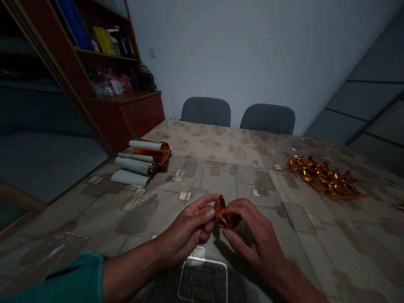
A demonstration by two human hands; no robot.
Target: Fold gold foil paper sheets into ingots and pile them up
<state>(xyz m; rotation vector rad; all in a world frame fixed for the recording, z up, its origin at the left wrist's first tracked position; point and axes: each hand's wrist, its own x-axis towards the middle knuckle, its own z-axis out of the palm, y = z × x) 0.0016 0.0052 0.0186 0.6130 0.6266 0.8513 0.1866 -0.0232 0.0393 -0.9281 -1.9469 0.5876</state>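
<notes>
Gold foil piece (221,211) stands curled and pinched between your two hands, at the centre of the grip. Its long axis runs roughly away from you and toward you, tilted slightly from upright, with the narrow top end rising above your fingers. Neither hand is clearly nearer: your left hand (186,229) comes in from the left, its thumb (208,213) pressing the foil's left side, while your right hand (255,237) closes from the right, its fingertips (229,210) on the opposite side. The two hands nearly meet, pressed in on the foil, though your fingers hide its lower part, so you cannot see exactly how it is folded there.

You have one foil piece in the grip. Ahead and to the right of your hands lies a heap of folded gold foil pieces (323,179), too tangled to count, though clearly many. Ahead and to the left are about four white-backed rolled sheets (135,165), stacked loosely; the top one shows a gold inner face. All of this rests on a patterned oilcloth table (221,179). Your left forearm ends in a teal sleeve (53,280) at the lower left. Beyond the far table edge stand two grey chairs (205,111), with a reddish wooden shelf unit (126,113) off to the left.
</notes>
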